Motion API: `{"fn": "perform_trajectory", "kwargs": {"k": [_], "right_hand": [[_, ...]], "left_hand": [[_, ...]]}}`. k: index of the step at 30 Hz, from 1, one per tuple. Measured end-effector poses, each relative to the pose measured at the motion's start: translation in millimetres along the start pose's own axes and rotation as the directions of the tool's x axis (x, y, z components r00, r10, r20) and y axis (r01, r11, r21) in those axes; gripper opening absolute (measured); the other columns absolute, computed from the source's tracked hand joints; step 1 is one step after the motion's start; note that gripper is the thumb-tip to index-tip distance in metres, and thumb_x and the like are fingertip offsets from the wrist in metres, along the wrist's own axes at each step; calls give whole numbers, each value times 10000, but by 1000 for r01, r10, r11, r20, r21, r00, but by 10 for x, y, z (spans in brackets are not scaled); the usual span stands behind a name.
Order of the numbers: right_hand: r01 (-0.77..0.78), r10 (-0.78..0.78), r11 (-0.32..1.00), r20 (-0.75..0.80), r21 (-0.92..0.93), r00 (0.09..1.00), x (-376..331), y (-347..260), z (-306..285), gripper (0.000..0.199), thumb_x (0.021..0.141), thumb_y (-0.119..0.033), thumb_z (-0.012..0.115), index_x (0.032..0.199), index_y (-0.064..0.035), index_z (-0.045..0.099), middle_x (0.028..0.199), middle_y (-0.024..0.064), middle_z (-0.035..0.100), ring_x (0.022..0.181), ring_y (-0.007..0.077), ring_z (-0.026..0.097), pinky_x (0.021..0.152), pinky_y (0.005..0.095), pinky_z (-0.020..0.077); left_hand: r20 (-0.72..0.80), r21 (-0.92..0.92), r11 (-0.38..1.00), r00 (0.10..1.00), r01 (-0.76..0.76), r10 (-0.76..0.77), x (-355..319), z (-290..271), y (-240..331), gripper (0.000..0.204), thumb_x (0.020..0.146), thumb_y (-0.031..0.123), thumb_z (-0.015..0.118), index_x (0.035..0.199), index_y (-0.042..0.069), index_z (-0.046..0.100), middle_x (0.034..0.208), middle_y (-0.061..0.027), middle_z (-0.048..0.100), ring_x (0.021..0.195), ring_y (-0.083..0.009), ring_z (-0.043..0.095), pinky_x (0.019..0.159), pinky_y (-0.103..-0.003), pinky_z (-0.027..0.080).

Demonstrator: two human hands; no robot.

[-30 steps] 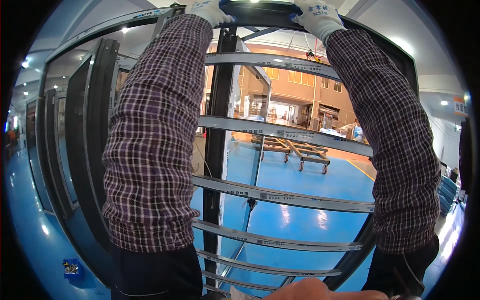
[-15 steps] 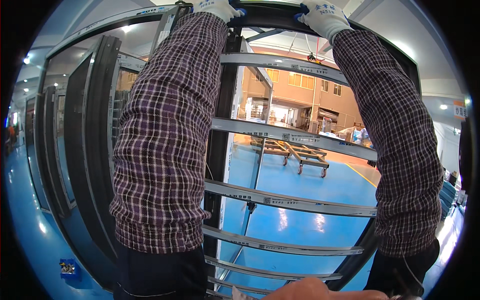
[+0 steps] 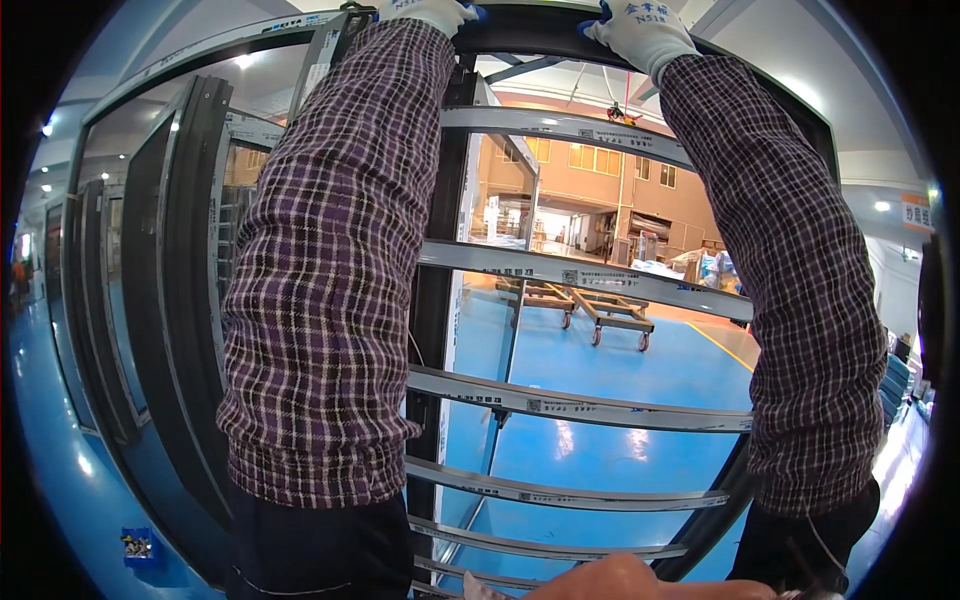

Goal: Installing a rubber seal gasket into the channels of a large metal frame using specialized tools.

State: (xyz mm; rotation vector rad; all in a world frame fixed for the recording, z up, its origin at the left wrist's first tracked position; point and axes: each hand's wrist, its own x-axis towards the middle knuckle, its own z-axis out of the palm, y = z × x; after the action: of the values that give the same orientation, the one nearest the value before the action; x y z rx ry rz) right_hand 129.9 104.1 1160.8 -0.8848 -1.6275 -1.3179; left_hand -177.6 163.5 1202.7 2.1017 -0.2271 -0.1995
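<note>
Both arms, in checked sleeves, reach up to a tall dark metal frame (image 3: 535,32) standing in front of me. My left hand (image 3: 425,12), in a white glove with blue fingertips, is closed on its top rail left of the middle, partly cut off by the picture's upper edge. Farther right along that rail, my right hand (image 3: 640,38), gloved alike, has its fingers curled over the dark profile. Several pale horizontal bars (image 3: 590,277) with printed film cross the frame below my hands. My forearms hide parts of both side uprights.
On the left stand more dark framed panels (image 3: 195,290), close to my left arm. A blue bin (image 3: 142,548) of small parts sits on the blue floor (image 3: 590,375). Through the bars I see a wheeled trolley (image 3: 618,322). Behind it are goods by a brown wall (image 3: 570,165).
Both hands keep their hold on the top rail and sit slightly higher in the picture. The background has shifted a little to the left.
</note>
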Motion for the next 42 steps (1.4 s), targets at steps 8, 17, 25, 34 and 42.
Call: {"fn": "perform_trajectory", "kwargs": {"k": [8, 17, 25, 34, 42], "right_hand": [[-124, 127, 990, 42, -72, 991, 21, 7, 21, 426, 823, -384, 603, 1013, -4, 643, 1019, 186, 653, 954, 343, 629, 841, 415, 489], [-199, 210, 971, 76, -134, 975, 66, 42, 72, 449, 830, -401, 597, 1012, 7, 642, 1007, 194, 662, 953, 344, 632, 840, 414, 489], [-199, 208, 974, 89, -106, 974, 117, 17, 121, 451, 833, -394, 598, 1046, 3, 618, 1037, 195, 645, 980, 345, 616, 859, 415, 478], [-199, 205, 978, 102, -66, 973, 128, 47, 127, 458, 836, -387, 598, 1084, -2, 590, 1072, 196, 626, 1010, 346, 598, 880, 416, 466], [-199, 201, 980, 118, -28, 972, 123, -8, 183, 468, 839, -381, 598, 1117, -6, 565, 1102, 197, 610, 1036, 348, 582, 899, 417, 455]], "left_hand": [[-342, 349, 919, 938, 186, -60, 263, 134, 5, 334, 781, 317, 638, 1089, 189, 663, 1086, -37, 675, 1034, -238, 620, 923, -357, 460], [-780, 553, 572, 618, 606, 99, 458, 353, -2, 326, 783, 319, 651, 1075, 175, 648, 1064, -52, 671, 1021, -256, 618, 905, -379, 460], [-862, 371, 192, 260, 909, 435, 658, 610, -171, 322, 784, 321, 663, 1063, 162, 635, 1043, -65, 667, 1009, -272, 617, 889, -398, 461], [-568, -141, -82, -13, 987, 823, 935, 897, -280, 322, 785, 324, 676, 1050, 148, 621, 1021, -81, 663, 996, -289, 616, 871, -420, 462], [-517, -367, -236, 14, 900, 856, 1148, 1092, -311, 316, 811, 344, 628, 1054, 142, 638, 1033, -100, 661, 985, -297, 616, 852, -427, 467]]}}
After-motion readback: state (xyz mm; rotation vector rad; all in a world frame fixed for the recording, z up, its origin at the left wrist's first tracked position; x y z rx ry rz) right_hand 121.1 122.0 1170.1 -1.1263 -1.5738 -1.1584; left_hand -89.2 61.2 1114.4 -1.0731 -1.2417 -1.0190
